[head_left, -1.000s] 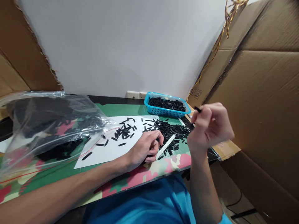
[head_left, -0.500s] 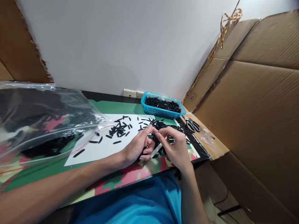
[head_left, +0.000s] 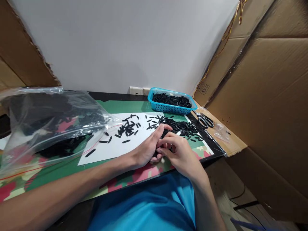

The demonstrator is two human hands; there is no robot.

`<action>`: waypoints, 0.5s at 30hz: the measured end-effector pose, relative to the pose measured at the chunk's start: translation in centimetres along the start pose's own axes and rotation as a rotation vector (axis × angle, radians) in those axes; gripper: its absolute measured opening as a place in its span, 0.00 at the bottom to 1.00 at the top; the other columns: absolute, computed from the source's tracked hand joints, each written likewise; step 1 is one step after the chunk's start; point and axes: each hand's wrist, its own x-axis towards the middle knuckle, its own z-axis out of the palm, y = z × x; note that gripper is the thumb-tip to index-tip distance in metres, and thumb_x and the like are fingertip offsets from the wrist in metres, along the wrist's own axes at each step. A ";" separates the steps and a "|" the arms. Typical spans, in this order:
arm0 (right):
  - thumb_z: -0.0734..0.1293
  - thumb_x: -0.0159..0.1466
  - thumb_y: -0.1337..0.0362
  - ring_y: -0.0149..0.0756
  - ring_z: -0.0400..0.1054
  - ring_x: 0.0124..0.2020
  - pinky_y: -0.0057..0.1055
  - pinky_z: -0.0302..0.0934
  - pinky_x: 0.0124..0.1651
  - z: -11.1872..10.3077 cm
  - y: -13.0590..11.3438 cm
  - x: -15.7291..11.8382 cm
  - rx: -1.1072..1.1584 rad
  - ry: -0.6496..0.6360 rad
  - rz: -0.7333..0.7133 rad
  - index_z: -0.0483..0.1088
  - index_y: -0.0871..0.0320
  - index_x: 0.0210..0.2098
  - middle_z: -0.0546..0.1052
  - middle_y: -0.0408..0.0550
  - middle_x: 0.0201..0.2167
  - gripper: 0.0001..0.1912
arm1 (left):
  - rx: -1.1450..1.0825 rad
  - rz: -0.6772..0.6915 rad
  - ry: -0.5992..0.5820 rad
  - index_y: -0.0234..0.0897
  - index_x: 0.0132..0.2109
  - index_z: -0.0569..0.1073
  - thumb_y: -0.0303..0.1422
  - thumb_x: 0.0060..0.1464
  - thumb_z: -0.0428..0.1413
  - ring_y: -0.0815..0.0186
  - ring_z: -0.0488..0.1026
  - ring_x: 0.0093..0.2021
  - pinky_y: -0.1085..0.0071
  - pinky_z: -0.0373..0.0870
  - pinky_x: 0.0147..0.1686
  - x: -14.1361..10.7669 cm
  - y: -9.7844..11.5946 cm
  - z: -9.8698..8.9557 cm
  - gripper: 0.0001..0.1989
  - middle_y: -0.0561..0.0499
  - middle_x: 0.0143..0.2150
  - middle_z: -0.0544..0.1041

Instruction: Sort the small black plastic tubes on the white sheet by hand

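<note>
White wall (head_left: 115, 41) ahead, cardboard (head_left: 271, 96) at the sides, green mat (head_left: 115, 106) on the tabletop. Our black pcs (head_left: 187, 127) lie in a loose pile just past our fingers, a few showing dark by the curled L hand (head_left: 150, 146). R hand (head_left: 183, 154) has its fingertips bunched narrow against the L fingers; what's btwn them is hidden, so we can't say if either grips a pc. White stick (head_left: 179, 132) pokes out past R knuckles, mostly covered.

To do this bit well, we'd brace L as a steady rest, pinch lightly w/ R tips & turn wrists so contact shows. Pcs look thin, prob slip if squeezed hard.

Further out: white sheet (head_left: 110, 150) on L w/ scattered pcs (head_left: 129, 131); blue basket (head_left: 170, 108), full of similar pcs, behind the pile; clear bag (head_left: 60, 118) over sheet's L end; scissors (head_left: 204, 121) R.

Front edge (head_left: 130, 185) runs under our forearms, so drops there could be lost. Best room's upward; mind basket rim.
</note>
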 end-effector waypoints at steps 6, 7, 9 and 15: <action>0.69 0.68 0.74 0.35 0.69 0.35 0.31 0.58 0.37 0.3 0.4 0.5 -0.011 -0.002 -0.013 0.77 0.54 0.34 0.73 0.42 0.35 0.10 | 0.011 0.000 -0.018 0.47 0.60 0.62 0.62 0.67 0.45 0.73 0.53 0.14 0.82 0.50 0.14 0.0 0.1 0.0 0.29 0.62 0.19 0.63; 0.68 0.69 0.73 0.36 0.69 0.35 0.31 0.58 0.38 0.4 0.5 0.6 -0.019 0.001 -0.015 0.76 0.54 0.34 0.73 0.42 0.35 0.10 | 0.003 -0.015 -0.018 0.47 0.60 0.62 0.63 0.67 0.44 0.73 0.52 0.14 0.82 0.50 0.14 0.1 0.2 0.0 0.29 0.62 0.19 0.63; 0.67 0.71 0.72 0.37 0.69 0.37 0.32 0.59 0.39 0.4 0.5 0.5 -0.032 0.027 -0.017 0.74 0.53 0.35 0.73 0.43 0.36 0.09 | -0.014 -0.029 -0.007 0.47 0.60 0.62 0.63 0.67 0.44 0.73 0.52 0.14 0.82 0.50 0.14 0.1 0.2 -0.1 0.29 0.62 0.19 0.64; 0.63 0.76 0.67 0.38 0.72 0.42 0.32 0.64 0.45 -0.8 0.6 -0.2 -0.021 0.219 -0.042 0.72 0.53 0.41 0.76 0.46 0.41 0.08 | 0.001 0.003 -0.016 0.47 0.52 0.61 0.59 0.69 0.47 0.74 0.50 0.14 0.83 0.51 0.14 -0.2 0.4 -0.3 0.21 0.64 0.18 0.62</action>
